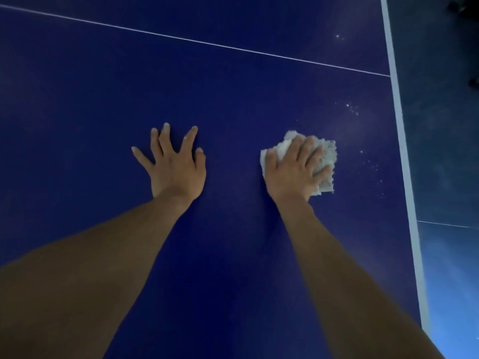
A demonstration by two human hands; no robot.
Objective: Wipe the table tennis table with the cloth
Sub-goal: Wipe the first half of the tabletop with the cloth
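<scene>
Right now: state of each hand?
Left hand: open, flat on the dark blue table tennis table.
Right hand: open, pressing the crumpled white cloth down.

Bare left forearm (108,250), bare right forearm (344,268).

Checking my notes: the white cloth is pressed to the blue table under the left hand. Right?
No: in the head view the white cloth is pressed to the blue table under the right hand; the left hand lies flat, holding nothing.
</scene>
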